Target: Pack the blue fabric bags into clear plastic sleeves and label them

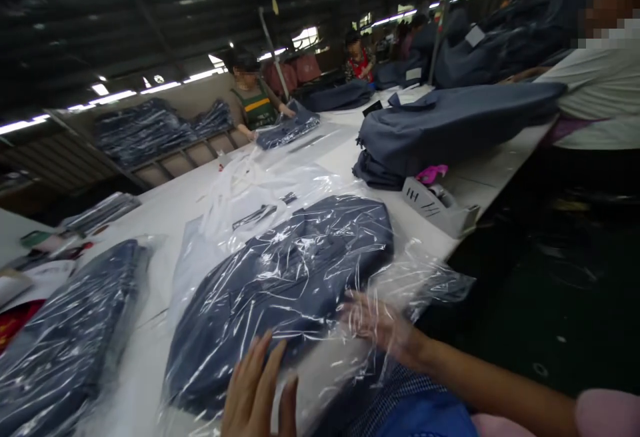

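Note:
A dark blue folded garment in a clear plastic bag (300, 270) lies on the white table (175, 200) right in front of me. My left hand (257, 387) is at its near edge, fingers apart and pointing up, with nothing held. At the bag's near right side, my right hand (377, 324) is spread and slightly blurred, its fingers touching or just behind the clear film. Loose plastic from the bag's end reaches past this hand to the right. Under the bagged garment are more clear bags.
Another bagged garment (75, 337) lies at left. Beyond are a white box (433, 204), a dark garment pile (445, 130) and bagged stacks (150, 127). A person in a green apron (257, 107) handles a bag; a person in a white shirt (600, 90) stands right.

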